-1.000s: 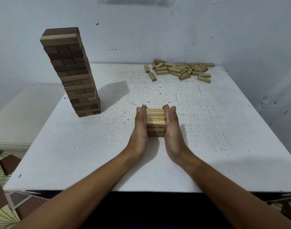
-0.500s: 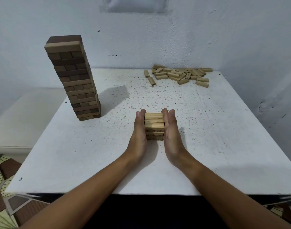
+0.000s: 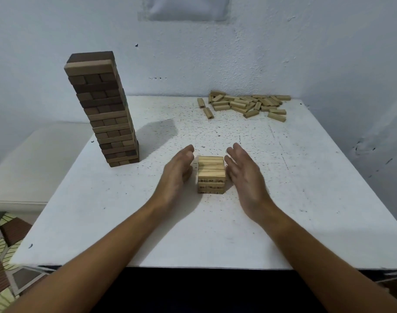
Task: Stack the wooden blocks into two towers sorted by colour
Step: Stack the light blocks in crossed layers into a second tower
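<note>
Left hand [image 3: 178,171] open, fingers straight and relaxed, palm facing inward, just left of the short stack [image 3: 211,175]; a narrow gap shows between fingers and blocks. Holding nothing. Right hand [image 3: 243,171] likewise open, palm inward, just right of the stack, fingertips close to its upper right edge; cannot tell if they touch. Holding nothing.

Short stack: light wood blocks, a few layers, standing upright on the white table [image 3: 305,211], near centre, between the two hands. Top layer runs left to right; dark printed marks on the block ends in lower layers.

Tall tower [image 3: 102,109]: dark and mid-brown blocks, many layers, at the table's left side, well apart from the hands. Leans visibly in this wide-angle view. Top layer dark, the layer under it lighter. Casts a shadow to its right.

Loose pile [image 3: 247,105]: light blocks lying flat and jumbled at the far right of the table, against the wall [image 3: 260,53]. Two blocks lie slightly separate on its left edge.
</note>
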Demonstrator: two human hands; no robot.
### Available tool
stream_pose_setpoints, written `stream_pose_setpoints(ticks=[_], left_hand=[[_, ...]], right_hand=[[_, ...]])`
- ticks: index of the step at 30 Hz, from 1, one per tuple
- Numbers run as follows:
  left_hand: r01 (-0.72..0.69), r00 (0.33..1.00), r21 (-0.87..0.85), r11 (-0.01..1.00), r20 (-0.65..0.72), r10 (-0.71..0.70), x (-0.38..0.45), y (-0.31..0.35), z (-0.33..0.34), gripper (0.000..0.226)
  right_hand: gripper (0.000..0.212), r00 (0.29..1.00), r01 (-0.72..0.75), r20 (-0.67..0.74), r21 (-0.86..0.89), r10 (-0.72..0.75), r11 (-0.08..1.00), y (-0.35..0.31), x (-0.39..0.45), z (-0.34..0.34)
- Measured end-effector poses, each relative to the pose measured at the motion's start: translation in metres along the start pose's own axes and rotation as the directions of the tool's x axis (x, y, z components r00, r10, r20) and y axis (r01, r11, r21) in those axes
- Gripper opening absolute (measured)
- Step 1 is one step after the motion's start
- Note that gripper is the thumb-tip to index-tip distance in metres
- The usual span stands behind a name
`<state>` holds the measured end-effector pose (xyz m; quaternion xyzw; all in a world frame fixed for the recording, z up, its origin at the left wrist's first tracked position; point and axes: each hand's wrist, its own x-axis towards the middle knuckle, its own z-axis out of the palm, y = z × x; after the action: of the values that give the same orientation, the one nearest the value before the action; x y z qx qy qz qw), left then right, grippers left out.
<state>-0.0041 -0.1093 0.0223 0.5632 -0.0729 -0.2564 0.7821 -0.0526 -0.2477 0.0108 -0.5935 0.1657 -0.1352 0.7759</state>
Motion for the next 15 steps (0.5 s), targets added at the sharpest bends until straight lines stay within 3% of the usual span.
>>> stream_pose_setpoints(ticks=[2, 4, 6, 11, 15], left_hand=[[-0.080, 0.996, 0.167, 0.983, 0.049, 0.073, 0.007, 0.006, -0.020, 0.043], [-0.226, 0.968, 0.469, 0.854, 0.204, 0.144, 0.018, 0.010, -0.040, 0.063], [-0.299, 0.945, 0.636, 0.711, 0.302, 0.127, 0.025, 0.014, -0.052, 0.083], [-0.337, 0.923, 0.779, 0.528, 0.385, 0.021, 0.039, 0.018, -0.051, 0.119], [-0.353, 0.918, 0.798, 0.488, 0.397, 0.015, 0.044, 0.017, -0.046, 0.125]], right_hand=[[0.059, 0.996, 0.055, 0.078, -0.145, -0.044, 0.988, -0.007, 0.002, -0.014], [0.079, 0.986, 0.072, 0.165, -0.295, -0.024, 0.953, -0.014, 0.007, -0.025], [0.091, 0.970, 0.080, 0.243, -0.387, 0.018, 0.919, -0.016, 0.009, -0.034], [0.111, 0.924, 0.191, 0.371, -0.653, 0.090, 0.733, -0.018, 0.004, -0.043], [0.126, 0.934, 0.215, 0.350, -0.700, 0.065, 0.681, -0.014, 0.004, -0.036]])
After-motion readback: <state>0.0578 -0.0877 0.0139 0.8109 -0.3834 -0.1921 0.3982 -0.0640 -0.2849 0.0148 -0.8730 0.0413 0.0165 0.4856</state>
